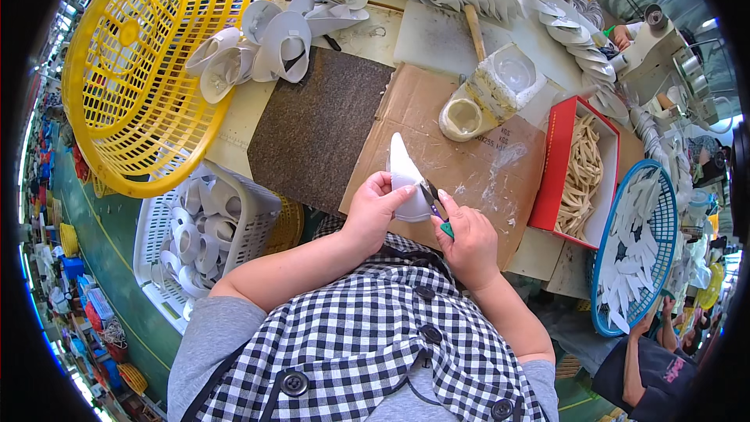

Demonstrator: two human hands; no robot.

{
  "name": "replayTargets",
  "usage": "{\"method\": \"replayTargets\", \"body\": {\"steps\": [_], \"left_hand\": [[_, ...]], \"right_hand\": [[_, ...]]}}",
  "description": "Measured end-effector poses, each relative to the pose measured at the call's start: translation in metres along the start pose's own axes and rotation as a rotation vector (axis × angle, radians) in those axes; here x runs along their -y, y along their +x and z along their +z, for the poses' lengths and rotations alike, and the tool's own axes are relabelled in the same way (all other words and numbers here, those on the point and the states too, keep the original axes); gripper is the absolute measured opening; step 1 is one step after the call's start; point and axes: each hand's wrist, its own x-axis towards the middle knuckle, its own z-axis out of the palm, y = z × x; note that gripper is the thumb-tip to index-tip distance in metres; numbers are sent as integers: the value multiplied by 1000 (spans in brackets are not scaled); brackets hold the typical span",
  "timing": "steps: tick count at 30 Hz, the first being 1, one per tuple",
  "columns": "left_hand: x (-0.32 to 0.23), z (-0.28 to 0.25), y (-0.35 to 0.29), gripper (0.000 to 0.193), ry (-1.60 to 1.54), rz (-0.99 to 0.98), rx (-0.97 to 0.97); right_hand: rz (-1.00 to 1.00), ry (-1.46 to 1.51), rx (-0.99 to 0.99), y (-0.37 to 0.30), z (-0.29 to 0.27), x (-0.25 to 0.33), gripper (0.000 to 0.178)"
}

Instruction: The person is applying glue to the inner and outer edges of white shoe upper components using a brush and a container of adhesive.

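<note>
Close in front of my body, my left hand (373,209) pinches a white curved shoe-upper piece (403,166) between thumb and fingers, its pointed end up and away from me. My right hand (470,244) is closed around small snips (446,229) with a green handle. Their dark blades lie against the right edge of the white piece; whether they are cutting is too small to tell. Both hands are over the near edge of a brown cardboard sheet (414,121). Beyond them stands a glue-crusted container (512,70) with a wooden-handled brush (474,31) and a small round cup (461,119).
A yellow basket (205,129) stands at left, near finished-looking white uppers (283,45) and a dark mat (316,117). Below is a white crate (262,215) of curved pieces. At right are a red box (556,160) of beige strips, a blue basket (664,227) and a co-worker (648,375).
</note>
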Motion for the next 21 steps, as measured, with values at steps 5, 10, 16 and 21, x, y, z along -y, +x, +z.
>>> {"method": "replayTargets", "body": {"steps": [5,10,16,21], "left_hand": [[6,-9,5,24,36,9,2],[5,-1,2,25,84,-8,25],[7,-1,0,20,112,-6,30],[7,-3,0,20,99,27,52]], "right_hand": [[-37,-53,-13,-2,2,2,48],[-28,-68,-15,-1,1,-1,48],[-42,-113,-29,6,5,2,47],[-75,-112,-33,8,2,1,46]]}}
